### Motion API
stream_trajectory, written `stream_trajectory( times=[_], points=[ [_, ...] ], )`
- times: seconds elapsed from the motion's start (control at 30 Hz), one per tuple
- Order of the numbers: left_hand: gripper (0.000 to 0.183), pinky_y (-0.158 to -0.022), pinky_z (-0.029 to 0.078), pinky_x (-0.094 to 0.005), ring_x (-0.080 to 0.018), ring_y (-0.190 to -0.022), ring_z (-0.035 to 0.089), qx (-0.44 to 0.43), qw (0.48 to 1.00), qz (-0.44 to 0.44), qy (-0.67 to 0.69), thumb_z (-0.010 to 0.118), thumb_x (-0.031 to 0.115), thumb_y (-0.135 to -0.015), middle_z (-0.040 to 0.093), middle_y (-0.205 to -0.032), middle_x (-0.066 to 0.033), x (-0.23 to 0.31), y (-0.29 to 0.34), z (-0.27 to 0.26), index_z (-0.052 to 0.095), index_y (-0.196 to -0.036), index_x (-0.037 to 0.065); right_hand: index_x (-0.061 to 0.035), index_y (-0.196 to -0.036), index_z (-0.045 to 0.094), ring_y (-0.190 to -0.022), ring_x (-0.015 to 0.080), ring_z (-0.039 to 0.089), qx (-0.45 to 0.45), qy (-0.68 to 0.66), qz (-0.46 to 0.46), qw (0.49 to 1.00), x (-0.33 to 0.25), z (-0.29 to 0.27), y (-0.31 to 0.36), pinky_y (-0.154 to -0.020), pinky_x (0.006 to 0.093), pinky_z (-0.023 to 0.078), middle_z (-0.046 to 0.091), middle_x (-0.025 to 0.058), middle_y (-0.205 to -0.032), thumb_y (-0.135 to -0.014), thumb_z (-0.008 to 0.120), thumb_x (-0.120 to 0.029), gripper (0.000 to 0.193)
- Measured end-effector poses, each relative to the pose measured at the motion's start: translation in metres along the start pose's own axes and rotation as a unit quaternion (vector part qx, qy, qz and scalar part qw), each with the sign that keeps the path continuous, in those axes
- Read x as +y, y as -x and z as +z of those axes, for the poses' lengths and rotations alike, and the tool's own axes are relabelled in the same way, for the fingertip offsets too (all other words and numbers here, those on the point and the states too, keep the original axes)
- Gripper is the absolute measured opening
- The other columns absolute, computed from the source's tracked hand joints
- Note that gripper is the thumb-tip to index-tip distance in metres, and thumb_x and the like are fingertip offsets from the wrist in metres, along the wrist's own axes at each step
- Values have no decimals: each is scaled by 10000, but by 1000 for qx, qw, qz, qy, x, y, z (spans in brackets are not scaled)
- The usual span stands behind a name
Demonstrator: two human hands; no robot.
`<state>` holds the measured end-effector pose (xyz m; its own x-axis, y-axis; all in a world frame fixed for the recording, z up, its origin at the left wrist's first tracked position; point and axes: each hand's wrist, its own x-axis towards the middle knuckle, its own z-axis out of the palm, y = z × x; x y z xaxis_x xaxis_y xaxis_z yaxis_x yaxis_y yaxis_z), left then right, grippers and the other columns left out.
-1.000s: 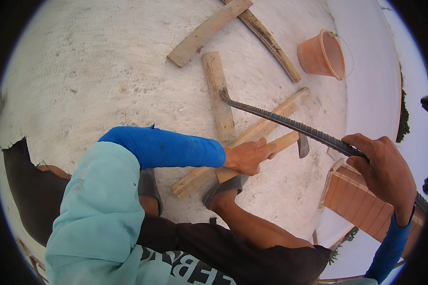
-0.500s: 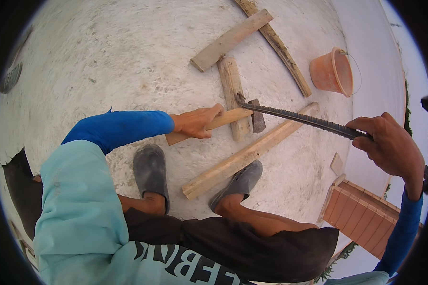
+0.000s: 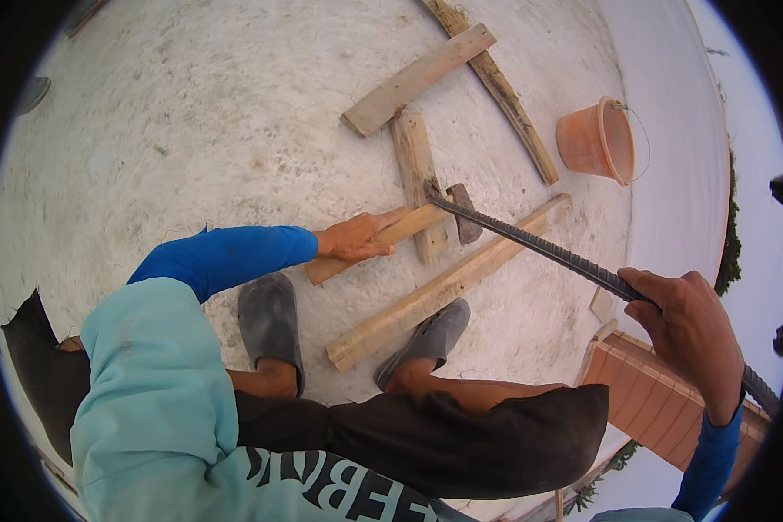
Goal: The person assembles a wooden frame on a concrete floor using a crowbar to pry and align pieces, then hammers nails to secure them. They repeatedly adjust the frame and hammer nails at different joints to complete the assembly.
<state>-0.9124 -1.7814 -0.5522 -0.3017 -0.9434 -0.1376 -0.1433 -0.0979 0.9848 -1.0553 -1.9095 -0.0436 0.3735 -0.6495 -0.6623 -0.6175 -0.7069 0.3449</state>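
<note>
My left hand (image 3: 357,237) is closed round a short wooden piece (image 3: 409,224), which lies across a plank (image 3: 413,152) on the floor. A dark metal block (image 3: 465,214), like a hammer head, sits at the far end of that piece; I cannot tell whether they are joined. My right hand (image 3: 687,331) grips a long ribbed steel pry bar (image 3: 548,248), whose rear end sticks out past the wrist. Its bent tip rests by the far end of the wooden piece, over the plank; exact contact is too small to tell.
A long timber (image 3: 448,283) lies before my shoes (image 3: 426,339). Farther off, a grey board (image 3: 418,78) overlaps a dark, narrow strip of wood (image 3: 513,113). An orange bucket (image 3: 593,139) stands at right near the white wall (image 3: 670,113). Brown tiled brickwork (image 3: 644,391) is at lower right.
My right hand has come down and a little left, so the bar's rear part now shows behind the wrist. The left hand keeps its hold on the wood. The whole view has shifted slightly.
</note>
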Motion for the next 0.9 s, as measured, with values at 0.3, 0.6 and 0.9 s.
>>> stream_trajectory(
  times=[0.3,0.6,0.9],
  points=[
    [685,-1019,491,-511,-403,-1174,604,205,932,85,-286,649,349,-1010,593,-1234,-219,52,-24,-18,459,-1575,11,-73,-1332,723,-696,426,686,74,-34,19,996,21,88,53,-631,500,520,709,215,-790,-939,784,-131,402],
    [555,-1312,217,-565,-368,-1622,262,231,839,-31,-491,517,316,-1048,411,-1697,-193,58,-207,-81,589,-1524,40,-55,-1363,705,-659,380,679,32,-13,58,998,11,73,44,-592,475,495,701,199,-780,-954,782,-133,423],
    [516,-1280,266,-552,-311,-1596,343,245,855,-11,-457,542,185,-999,462,-1690,-106,39,-215,-74,639,-1496,88,9,-1371,699,-783,344,693,10,-239,166,957,6,133,61,-727,431,536,727,238,-933,-966,711,-34,408]
  ],
)
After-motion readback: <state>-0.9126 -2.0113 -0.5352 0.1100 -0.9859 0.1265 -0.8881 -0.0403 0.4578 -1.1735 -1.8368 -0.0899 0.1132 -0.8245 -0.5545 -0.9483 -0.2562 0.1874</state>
